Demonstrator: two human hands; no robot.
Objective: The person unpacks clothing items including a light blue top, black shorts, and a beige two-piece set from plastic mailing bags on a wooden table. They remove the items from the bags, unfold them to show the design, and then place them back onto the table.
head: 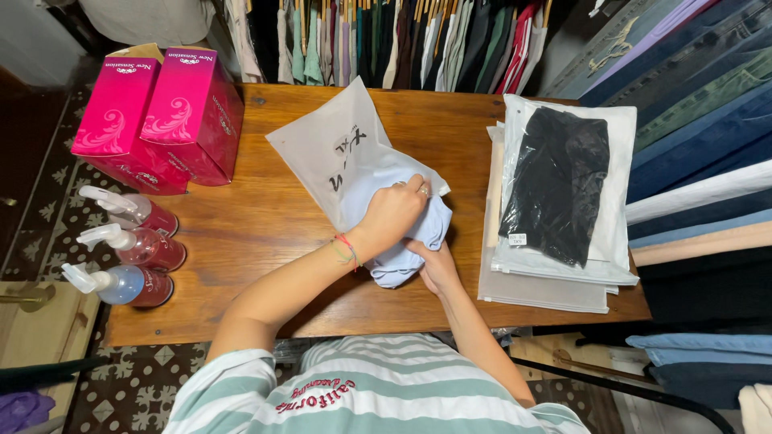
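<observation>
A folded light blue garment (402, 233) lies partly inside a frosted white plastic bag (334, 149) on the wooden table (265, 225). My left hand (394, 213) presses on top of the garment at the bag's mouth, fingers curled over the cloth; a ring and thin bracelets show on it. My right hand (437, 269) grips the garment's near end from below, mostly hidden under the cloth.
A stack of bagged garments (555, 265), the top one black (559, 181), lies at the table's right. Two pink boxes (157, 116) stand at the left with three pump bottles (133, 249) beside them. Hanging clothes (402, 40) line the back; folded fabric (708, 120) fills shelves on the right.
</observation>
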